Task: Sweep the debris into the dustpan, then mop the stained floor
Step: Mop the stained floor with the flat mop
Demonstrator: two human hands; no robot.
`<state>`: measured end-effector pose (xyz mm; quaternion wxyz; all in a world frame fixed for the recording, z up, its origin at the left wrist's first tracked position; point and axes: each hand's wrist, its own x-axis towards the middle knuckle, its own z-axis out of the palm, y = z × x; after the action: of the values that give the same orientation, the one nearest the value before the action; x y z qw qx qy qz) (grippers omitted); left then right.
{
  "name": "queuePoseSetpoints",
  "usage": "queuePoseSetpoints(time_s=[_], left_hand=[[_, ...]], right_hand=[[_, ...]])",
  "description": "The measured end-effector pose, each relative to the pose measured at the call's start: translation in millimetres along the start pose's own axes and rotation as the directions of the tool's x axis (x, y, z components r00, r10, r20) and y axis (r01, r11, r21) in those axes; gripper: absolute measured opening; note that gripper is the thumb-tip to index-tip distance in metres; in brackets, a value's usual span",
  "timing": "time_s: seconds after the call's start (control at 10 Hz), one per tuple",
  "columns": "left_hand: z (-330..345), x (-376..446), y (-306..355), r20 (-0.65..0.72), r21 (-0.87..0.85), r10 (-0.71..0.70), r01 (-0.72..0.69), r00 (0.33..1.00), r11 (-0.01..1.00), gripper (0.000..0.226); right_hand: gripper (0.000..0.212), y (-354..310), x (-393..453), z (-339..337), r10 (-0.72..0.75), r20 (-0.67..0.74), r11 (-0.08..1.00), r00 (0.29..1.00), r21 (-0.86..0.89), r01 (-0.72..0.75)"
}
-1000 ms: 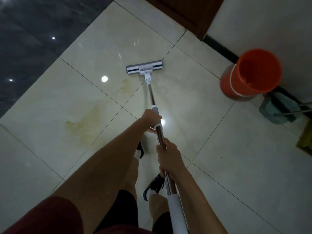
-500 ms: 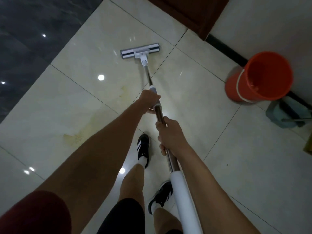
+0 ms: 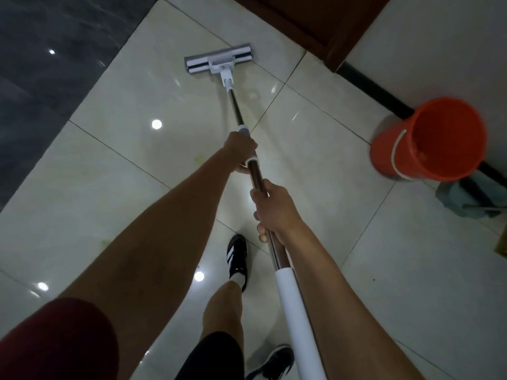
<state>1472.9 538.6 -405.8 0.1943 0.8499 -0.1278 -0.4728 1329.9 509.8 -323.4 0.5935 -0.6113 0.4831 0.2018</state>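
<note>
My left hand (image 3: 241, 152) wraps its fingers around the mop pole (image 3: 236, 111) ahead; my right hand (image 3: 274, 212) grips it nearer me. The mop head (image 3: 218, 63) lies flat on the cream floor (image 3: 109, 187), far beyond my fingers.

Home interior, glossy cream floor tiles (image 3: 343, 111), wooden door (image 3: 315, 20), orange bucket (image 3: 428, 141)

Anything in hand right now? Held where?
The mop: left hand grips the pole's upper collar section, right hand grips the shaft lower down, above the white sleeve.
</note>
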Motion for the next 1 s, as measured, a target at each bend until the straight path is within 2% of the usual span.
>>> queuePoseSetpoints(time_s=[0.1,0.2,0.3,0.5,0.7,0.8,0.9,1.0], left_hand=[[3,-12,2,0.016,-0.347,-0.226,0.217,0.974,0.913,0.020],[27,-34,2,-0.047,-0.590,-0.295,0.211,0.954,0.779,0.026],[70,-62,-2,0.004,-0.365,-0.204,0.192,0.979,0.911,0.027],[171,-145,-15,0.041,-0.379,-0.198,0.199,0.979,0.904,0.025],[294,-237,-32,0.073,-0.383,-0.213,0.224,0.974,0.896,0.023],[325,-271,-38,0.102,-0.461,-0.264,0.281,0.959,0.842,0.015],[336,-293,-43,0.132,-0.550,-0.285,0.309,0.949,0.776,0.022],[341,-302,-44,0.109,-0.667,-0.281,0.280,0.953,0.690,0.029]], right_hand=[[0.010,14,-18,6,-0.012,0.015,1.000,1.000,0.016,0.012],[0.005,45,-40,5,-0.031,0.024,0.999,0.999,-0.008,0.031],[0.009,93,-67,-2,-0.047,0.011,0.997,0.999,-0.058,0.048],[0.013,203,-135,-21,-0.042,0.013,0.995,0.999,-0.085,0.043],[0.013,321,-231,-60,0.034,0.048,0.997,0.998,-0.075,-0.031],[0.013,358,-260,-65,0.016,0.029,0.994,0.999,-0.107,-0.013],[0.015,370,-281,-68,-0.030,0.001,0.986,1.000,-0.162,0.030],[0.029,366,-293,-75,-0.079,-0.004,0.969,0.997,-0.234,0.075]])
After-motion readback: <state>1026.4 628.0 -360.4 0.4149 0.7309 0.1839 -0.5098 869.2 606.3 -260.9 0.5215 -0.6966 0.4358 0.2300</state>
